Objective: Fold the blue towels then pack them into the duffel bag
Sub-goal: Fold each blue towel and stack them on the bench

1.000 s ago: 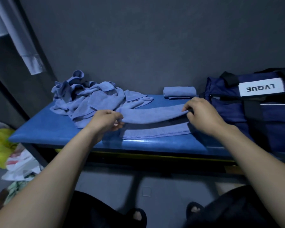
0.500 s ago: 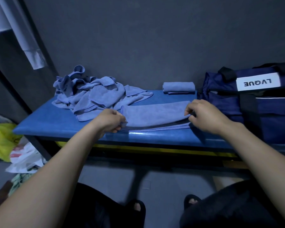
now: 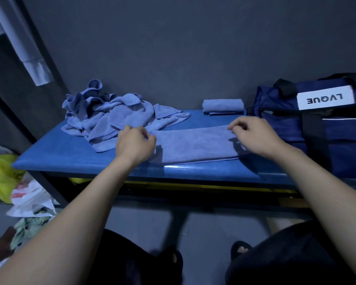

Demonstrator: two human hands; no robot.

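While the half-folded towel lies flat along the front of the blue bench, both hands sit at its far corners. The left hand has its fingers curled at the towel's left end, fingertips bunched like a pinch, but honestly I can't tell if it actually has cloth between them or is just above it. Same deal with the right hand at the right end: curled fingers, thumb side hidden, so grip or no grip is a guess.

So I'd say we're mid-fold on towel number 2. 1 finished towel already sits folded at the back of the bench, just beside the duffel bag, which stands at the right end with its top looking unzipped. The pile of unfolded towels is still heaped at the left, its nearest edge touching or overlapping the left end of the working towel.

Next move, as I read it: bring 1 end over to the other to halve the strip, keeping edges lined up. Watch that left corner, since it's close enough to the pile to drag a loose towel along.
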